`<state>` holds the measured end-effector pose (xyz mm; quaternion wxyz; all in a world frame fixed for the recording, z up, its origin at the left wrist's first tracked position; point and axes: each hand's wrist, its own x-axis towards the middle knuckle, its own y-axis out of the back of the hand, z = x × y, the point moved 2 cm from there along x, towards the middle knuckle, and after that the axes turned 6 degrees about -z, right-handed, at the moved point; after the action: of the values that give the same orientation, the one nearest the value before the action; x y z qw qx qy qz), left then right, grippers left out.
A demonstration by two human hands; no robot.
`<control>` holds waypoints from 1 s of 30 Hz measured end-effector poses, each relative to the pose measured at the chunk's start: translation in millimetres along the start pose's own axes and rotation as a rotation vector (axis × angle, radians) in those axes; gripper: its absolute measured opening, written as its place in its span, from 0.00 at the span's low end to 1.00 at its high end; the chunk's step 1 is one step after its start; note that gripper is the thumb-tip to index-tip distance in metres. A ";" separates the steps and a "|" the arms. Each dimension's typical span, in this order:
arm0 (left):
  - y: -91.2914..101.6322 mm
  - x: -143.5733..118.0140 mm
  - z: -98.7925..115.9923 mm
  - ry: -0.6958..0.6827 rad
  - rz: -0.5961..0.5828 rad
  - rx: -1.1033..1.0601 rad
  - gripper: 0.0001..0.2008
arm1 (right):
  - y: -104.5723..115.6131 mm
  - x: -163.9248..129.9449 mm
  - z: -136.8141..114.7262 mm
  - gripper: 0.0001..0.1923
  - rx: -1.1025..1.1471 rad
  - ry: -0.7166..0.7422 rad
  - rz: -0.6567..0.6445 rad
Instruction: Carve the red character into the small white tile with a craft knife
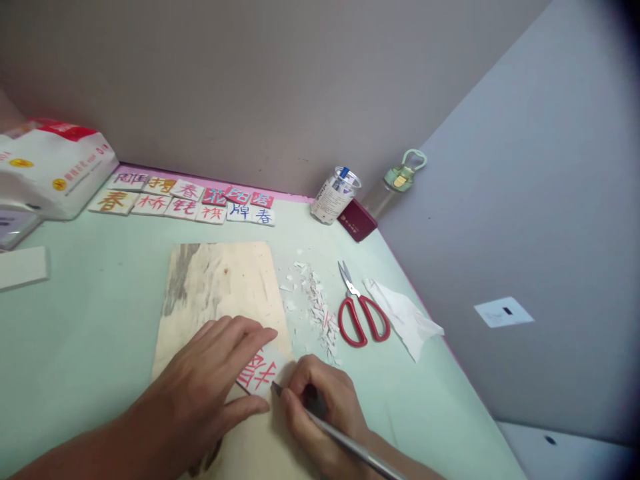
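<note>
My left hand (215,373) presses a small white square piece (261,377) with red Chinese characters against a wooden board (225,280). Its thumb and index finger lie along two sides of the piece, and the palm covers part of it. In my right hand (325,400) is a slim craft knife (345,440) with a metal handle, gripped like a pen. The dark tip of the knife touches or nearly touches the right edge of the white piece, beside the red strokes.
White shavings (317,300) lie right of the board, near red-handled scissors (357,310) and a crumpled tissue (400,313). Painted character tiles (195,208) stand in rows at the back. A can (330,200), dark red box (357,220), bottle (393,190) and tissue pack (65,177) line the rear.
</note>
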<state>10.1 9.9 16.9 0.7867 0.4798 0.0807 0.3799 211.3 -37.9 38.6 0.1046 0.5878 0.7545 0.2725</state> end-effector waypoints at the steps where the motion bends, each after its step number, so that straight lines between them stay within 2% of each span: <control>1: 0.9 -0.7 1.4 0.000 -0.015 -0.009 0.33 | 0.9 0.3 -0.6 0.11 -0.005 -0.016 0.001; 5: 5.8 -4.5 5.7 0.040 -0.068 -0.047 0.31 | 3.9 0.9 0.4 0.10 -0.014 -0.038 -0.004; 10: 6.7 -7.9 4.3 0.158 -0.103 -0.048 0.24 | 4.5 1.1 1.7 0.11 -0.031 -0.019 0.009; 17: 4.8 -5.6 7.5 0.183 -0.153 0.019 0.21 | 2.0 0.5 1.1 0.11 -0.018 0.016 0.035; 22: 4.1 -6.3 12.4 0.176 -0.111 0.093 0.19 | -0.9 -0.2 1.2 0.12 -0.023 0.009 0.062; 27: -2.2 -10.0 11.4 0.092 -0.006 0.151 0.21 | -2.4 -0.7 0.1 0.12 -0.009 -0.021 0.072; 30: -5.4 -8.7 14.1 0.070 0.037 0.176 0.19 | -4.4 -1.5 0.9 0.12 -0.060 0.059 0.097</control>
<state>13.8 -7.1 17.8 0.7311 0.5349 0.1324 0.4022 208.5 -39.8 35.3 0.0868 0.6119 0.7195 0.3170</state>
